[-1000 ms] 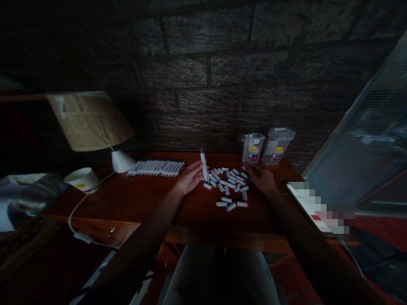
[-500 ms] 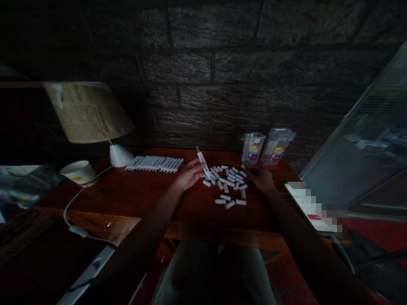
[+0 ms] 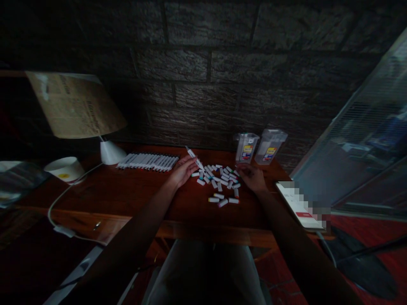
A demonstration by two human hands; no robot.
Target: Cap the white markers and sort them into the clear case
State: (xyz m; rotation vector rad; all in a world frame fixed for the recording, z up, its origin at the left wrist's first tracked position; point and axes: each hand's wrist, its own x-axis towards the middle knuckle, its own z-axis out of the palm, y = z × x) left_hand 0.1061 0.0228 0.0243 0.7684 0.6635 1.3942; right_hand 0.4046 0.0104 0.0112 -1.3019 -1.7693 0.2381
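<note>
My left hand [image 3: 183, 171] is closed round a white marker [image 3: 194, 158], which slants with its narrow tip up and to the left. Its lower end is above the left side of a loose pile of short white marker caps [image 3: 219, 185], several with coloured ends. At the pile's right edge is my right hand [image 3: 252, 178], its fingers curled and low over the table. Dim light hides what, if anything, is between those fingertips. Left of my left hand, a row of white markers [image 3: 149, 162] lies side by side.
Two clear plastic cases [image 3: 246, 147] with labels stand at the back right. A lamp [image 3: 111, 152], a white cup [image 3: 65, 170] and a cable [image 3: 59, 197] are at the left. A tablet-like device [image 3: 299, 203] lies at the table's right edge. A brick wall rises behind.
The view has shifted, so everything appears farther left. The marker in my left hand leans more to the left. My right hand stays beside the caps, its fingers still curled.
</note>
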